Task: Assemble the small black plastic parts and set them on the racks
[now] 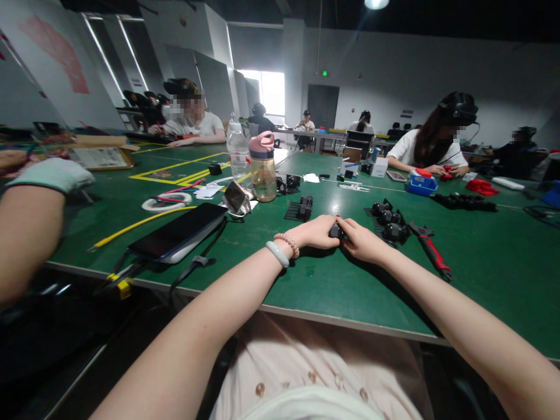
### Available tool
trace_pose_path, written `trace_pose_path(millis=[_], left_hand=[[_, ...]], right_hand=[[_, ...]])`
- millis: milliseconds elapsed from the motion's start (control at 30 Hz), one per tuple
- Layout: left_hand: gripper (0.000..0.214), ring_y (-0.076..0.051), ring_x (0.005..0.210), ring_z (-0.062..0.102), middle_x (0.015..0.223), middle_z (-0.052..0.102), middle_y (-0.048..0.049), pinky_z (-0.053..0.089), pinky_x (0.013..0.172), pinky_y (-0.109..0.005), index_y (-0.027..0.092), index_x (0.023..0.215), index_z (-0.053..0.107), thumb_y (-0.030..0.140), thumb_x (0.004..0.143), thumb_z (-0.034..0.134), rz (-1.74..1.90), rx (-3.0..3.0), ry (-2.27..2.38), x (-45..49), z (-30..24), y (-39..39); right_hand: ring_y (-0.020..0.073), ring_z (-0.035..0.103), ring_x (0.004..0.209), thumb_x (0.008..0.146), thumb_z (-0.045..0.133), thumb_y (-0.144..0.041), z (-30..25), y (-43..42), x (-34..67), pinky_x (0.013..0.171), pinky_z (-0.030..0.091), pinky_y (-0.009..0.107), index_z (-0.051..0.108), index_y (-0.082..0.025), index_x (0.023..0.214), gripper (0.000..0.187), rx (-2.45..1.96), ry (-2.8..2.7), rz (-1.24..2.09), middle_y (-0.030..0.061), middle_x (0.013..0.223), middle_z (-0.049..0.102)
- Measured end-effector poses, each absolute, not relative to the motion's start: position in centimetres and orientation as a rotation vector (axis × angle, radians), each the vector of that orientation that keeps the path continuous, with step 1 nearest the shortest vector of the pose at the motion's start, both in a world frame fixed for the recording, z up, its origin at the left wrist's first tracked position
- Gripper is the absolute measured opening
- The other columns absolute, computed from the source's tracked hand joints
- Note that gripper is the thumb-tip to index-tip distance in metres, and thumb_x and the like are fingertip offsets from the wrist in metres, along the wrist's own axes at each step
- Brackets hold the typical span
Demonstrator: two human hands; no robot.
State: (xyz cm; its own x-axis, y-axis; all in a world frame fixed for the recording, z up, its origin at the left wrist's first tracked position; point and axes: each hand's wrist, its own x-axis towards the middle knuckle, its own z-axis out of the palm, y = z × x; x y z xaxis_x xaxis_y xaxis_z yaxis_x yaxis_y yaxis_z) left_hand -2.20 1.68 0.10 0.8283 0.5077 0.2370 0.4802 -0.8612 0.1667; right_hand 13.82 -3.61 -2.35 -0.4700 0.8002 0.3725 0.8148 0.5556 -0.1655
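Observation:
My left hand and my right hand meet over the green table, both pinched on one small black part held between their fingertips. A pale bangle and a bead bracelet sit on my left wrist. Just beyond the hands lies a black ribbed piece. To the right is a cluster of black parts, and red-handled pliers lie beside my right forearm.
A pink-lidded bottle and a clear water bottle stand behind a black pouch. A yellow cable runs left. Another person's arm reaches in at the left. Other people sit along the far sides.

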Motion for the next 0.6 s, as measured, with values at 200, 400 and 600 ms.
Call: trace_pose_path(millis=[200, 400, 600], left_hand=[[0.069, -0.023, 0.095, 0.048, 0.108, 0.047, -0.0119, 0.038, 0.079, -0.032, 0.013, 0.114, 0.031, 0.049, 0.06, 0.053, 0.406, 2.827, 0.893, -2.2, -0.5, 1.6], [0.075, -0.023, 0.097, 0.047, 0.109, 0.046, -0.0106, 0.038, 0.079, -0.031, 0.015, 0.116, 0.028, 0.051, 0.057, 0.056, 0.414, 2.785, 0.823, -2.3, -1.0, 2.3], [0.055, -0.019, 0.087, 0.051, 0.098, 0.052, -0.0064, 0.04, 0.074, -0.028, 0.016, 0.104, 0.038, 0.043, 0.06, 0.056, 0.436, 2.735, 0.818, -2.2, -1.0, 2.4]], right_hand=[[0.0229, 0.043, 0.101, 0.069, 0.04, -0.012, -2.4, -3.6, 13.8, 0.079, 0.04, 0.032, 0.006, -0.012, 0.13, 0.07, -1.345, -2.388, -0.013, 0.0153, 0.114, 0.039], [0.0232, 0.042, 0.103, 0.068, 0.043, -0.014, -2.3, -3.8, 13.8, 0.081, 0.039, 0.032, 0.011, -0.011, 0.129, 0.069, -1.342, -2.384, -0.012, 0.0157, 0.116, 0.039], [0.0226, 0.045, 0.1, 0.067, 0.044, -0.013, -3.0, -3.4, 13.6, 0.08, 0.039, 0.032, 0.013, -0.012, 0.129, 0.07, -1.406, -2.313, -0.017, 0.0154, 0.113, 0.044]])
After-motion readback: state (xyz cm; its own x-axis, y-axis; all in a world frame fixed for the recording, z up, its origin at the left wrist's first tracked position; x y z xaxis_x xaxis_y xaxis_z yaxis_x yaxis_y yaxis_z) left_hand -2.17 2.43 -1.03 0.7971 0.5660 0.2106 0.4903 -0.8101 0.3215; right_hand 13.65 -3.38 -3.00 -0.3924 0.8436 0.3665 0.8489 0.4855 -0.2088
